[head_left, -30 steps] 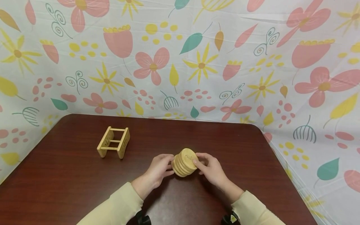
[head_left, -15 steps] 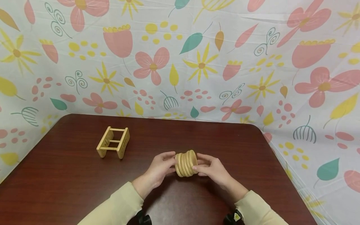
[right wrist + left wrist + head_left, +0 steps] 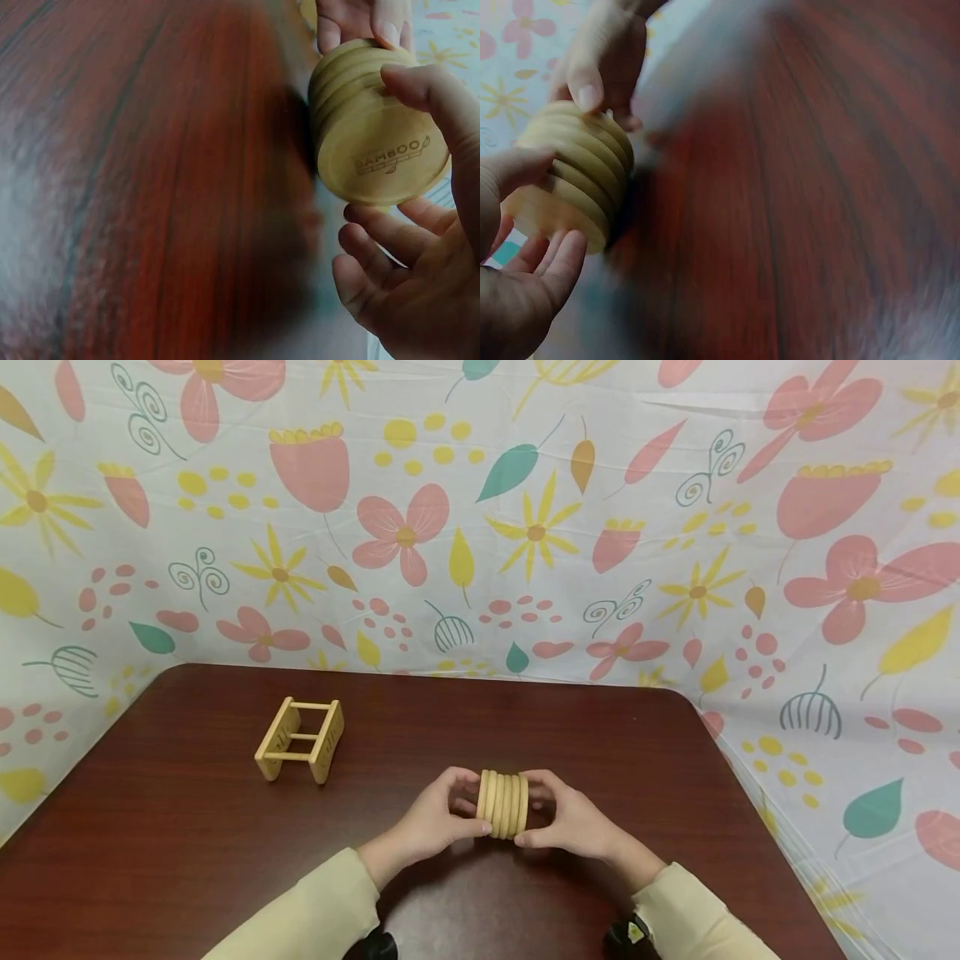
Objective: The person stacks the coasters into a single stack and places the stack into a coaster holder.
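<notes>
A stack of several round bamboo coasters (image 3: 503, 804) stands on edge between my two hands. My left hand (image 3: 435, 817) grips its left end, with the thumb on the near rim and the fingers toward the far side. At the other end my right hand (image 3: 576, 820) holds the stack the same way. In the right wrist view the end coaster (image 3: 382, 154) shows the printed word BAMBOO. The left wrist view shows the rims of the coasters (image 3: 577, 161) lying against one another. Whether the stack touches the table is hard to tell.
A small wooden rack (image 3: 327, 742) with two side panels joined by thin rods stands to the left, apart from the hands. The dark red-brown table (image 3: 187, 827) runs back to a floral cloth (image 3: 540, 610) that hangs behind it.
The stack has turned from tilted, with a printed face showing upward, to lying level on its side. The left thumb has moved onto its near rim. The rack has stayed put.
</notes>
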Demonstrator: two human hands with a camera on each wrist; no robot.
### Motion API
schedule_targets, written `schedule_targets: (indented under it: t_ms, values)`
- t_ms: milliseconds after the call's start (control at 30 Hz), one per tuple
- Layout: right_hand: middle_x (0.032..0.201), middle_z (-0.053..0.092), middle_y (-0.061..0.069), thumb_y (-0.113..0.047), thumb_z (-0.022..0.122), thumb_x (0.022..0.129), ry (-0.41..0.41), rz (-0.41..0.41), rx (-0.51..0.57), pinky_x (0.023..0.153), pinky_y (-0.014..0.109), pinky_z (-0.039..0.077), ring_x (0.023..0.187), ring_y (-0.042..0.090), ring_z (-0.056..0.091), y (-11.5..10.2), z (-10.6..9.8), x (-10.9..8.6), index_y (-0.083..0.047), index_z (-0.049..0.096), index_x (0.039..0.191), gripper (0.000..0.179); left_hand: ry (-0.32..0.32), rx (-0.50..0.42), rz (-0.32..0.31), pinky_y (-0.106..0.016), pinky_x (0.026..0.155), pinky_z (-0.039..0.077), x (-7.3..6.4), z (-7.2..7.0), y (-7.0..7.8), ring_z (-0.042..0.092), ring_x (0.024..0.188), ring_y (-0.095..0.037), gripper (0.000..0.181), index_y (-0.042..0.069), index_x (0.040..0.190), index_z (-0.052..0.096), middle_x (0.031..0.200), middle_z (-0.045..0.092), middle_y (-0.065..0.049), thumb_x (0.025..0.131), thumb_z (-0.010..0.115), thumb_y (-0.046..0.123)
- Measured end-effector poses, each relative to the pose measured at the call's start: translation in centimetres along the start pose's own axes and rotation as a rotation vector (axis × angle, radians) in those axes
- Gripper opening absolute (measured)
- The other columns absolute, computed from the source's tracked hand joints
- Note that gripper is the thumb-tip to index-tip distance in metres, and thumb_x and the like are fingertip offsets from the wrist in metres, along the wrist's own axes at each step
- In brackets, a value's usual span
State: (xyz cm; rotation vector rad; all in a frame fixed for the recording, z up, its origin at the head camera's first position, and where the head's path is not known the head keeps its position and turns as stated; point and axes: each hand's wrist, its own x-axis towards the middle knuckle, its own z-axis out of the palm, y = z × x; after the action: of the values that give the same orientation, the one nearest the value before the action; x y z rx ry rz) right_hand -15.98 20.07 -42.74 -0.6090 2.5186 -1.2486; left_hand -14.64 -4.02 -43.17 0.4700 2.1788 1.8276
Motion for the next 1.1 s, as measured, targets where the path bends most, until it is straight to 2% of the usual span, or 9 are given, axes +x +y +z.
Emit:
schedule_targets:
  t_ms: [133, 233, 333, 433, 567, 633, 767, 967, 1100]
  values:
    - [0.119, 0.061, -0.001, -0.038, 0.082, 0.068, 0.008, -0.046, -0.121, 0.089, 0.036, 0.048, 0.103, 0.015, 0.059, 0.3, -0.1, 0.0, -0.017, 0.041, 0.135, 0.081, -0.039, 0.089, 0.051, -0.032, 0.078, 0.054, 0.3, -0.3, -0.4, 0.058, 0.106, -0.028, 0.051, 0.002, 0.109, 0.045, 0.139, 0.046, -0.018, 0.074, 0.081, 0.008]
    - [0.115, 0.060, -0.004, -0.040, 0.082, 0.068, 0.010, -0.061, -0.164, 0.088, 0.035, 0.048, 0.100, 0.012, 0.058, 0.3, -0.2, 0.0, -0.018, 0.038, 0.139, 0.087, -0.062, 0.177, 0.085, -0.036, 0.083, 0.053, 0.6, -0.5, -0.5, 0.057, 0.111, -0.026, 0.054, 0.004, 0.108, 0.043, 0.142, 0.045, -0.016, 0.072, 0.083, 0.015]
    - [0.112, 0.060, -0.006, -0.041, 0.082, 0.068, 0.003, -0.073, -0.185, 0.090, 0.036, 0.047, 0.098, 0.009, 0.058, 0.2, -0.2, 0.0, -0.017, 0.036, 0.142, 0.091, -0.082, 0.284, 0.099, -0.038, 0.088, 0.050, 0.9, -0.9, -0.5, 0.055, 0.113, -0.023, 0.070, 0.008, 0.124, 0.042, 0.136, 0.049, -0.011, 0.070, 0.085, 0.024]
    - [0.116, 0.060, -0.005, -0.046, 0.082, 0.067, -0.004, -0.081, -0.214, 0.093, 0.040, 0.047, 0.103, 0.010, 0.058, 0.0, -0.1, 0.0, -0.017, 0.036, 0.143, 0.093, -0.110, 0.383, 0.109, -0.040, 0.095, 0.046, 1.2, -1.1, -0.6, 0.050, 0.119, -0.023, 0.095, 0.010, 0.144, 0.031, 0.136, 0.045, -0.009, 0.069, 0.085, 0.032]
    - [0.131, 0.053, 0.003, -0.056, 0.080, 0.065, -0.007, -0.097, -0.252, 0.097, 0.046, 0.043, 0.119, 0.018, 0.052, -0.2, 0.1, 0.1, -0.017, 0.034, 0.144, 0.100, -0.159, 0.492, 0.139, -0.042, 0.102, 0.041, 1.5, -0.8, -0.9, 0.044, 0.127, -0.023, 0.105, 0.013, 0.150, 0.025, 0.144, 0.035, -0.009, 0.068, 0.085, 0.039]
    - [0.137, 0.048, 0.004, -0.059, 0.079, 0.064, -0.005, -0.116, -0.262, 0.099, 0.046, 0.043, 0.123, 0.020, 0.049, -0.2, 0.2, 0.2, -0.018, 0.033, 0.144, 0.101, -0.178, 0.520, 0.150, -0.043, 0.103, 0.040, 1.6, -0.5, -1.0, 0.041, 0.130, -0.023, 0.105, 0.013, 0.150, 0.025, 0.147, 0.032, -0.009, 0.068, 0.084, 0.040]
    - [0.137, 0.048, 0.000, -0.058, 0.079, 0.064, 0.003, -0.157, -0.258, 0.098, 0.042, 0.045, 0.119, 0.014, 0.052, 0.0, 0.5, 0.5, -0.019, 0.031, 0.145, 0.103, -0.198, 0.526, 0.145, -0.044, 0.106, 0.038, 1.5, 0.3, -0.9, 0.038, 0.133, -0.023, 0.109, 0.014, 0.151, 0.018, 0.151, 0.028, -0.009, 0.069, 0.084, 0.040]
    - [0.141, 0.043, 0.000, -0.056, 0.082, 0.062, -0.013, -0.159, -0.240, 0.101, 0.042, 0.043, 0.122, 0.013, 0.049, 0.0, 0.6, 0.6, -0.014, 0.026, 0.147, 0.110, -0.164, 0.518, 0.143, -0.041, 0.101, 0.042, 1.7, 1.0, -0.8, 0.046, 0.124, -0.022, 0.100, 0.013, 0.148, 0.024, 0.143, 0.036, -0.009, 0.070, 0.084, 0.031]
    - [0.139, 0.045, 0.000, -0.051, 0.081, 0.066, -0.027, -0.170, -0.240, 0.100, 0.039, 0.043, 0.120, 0.011, 0.050, 0.1, 0.5, 0.6, -0.015, 0.026, 0.146, 0.104, -0.151, 0.514, 0.140, -0.039, 0.098, 0.043, 1.8, 0.9, -0.9, 0.048, 0.119, -0.020, 0.095, 0.014, 0.146, 0.027, 0.140, 0.039, -0.007, 0.070, 0.083, 0.028]
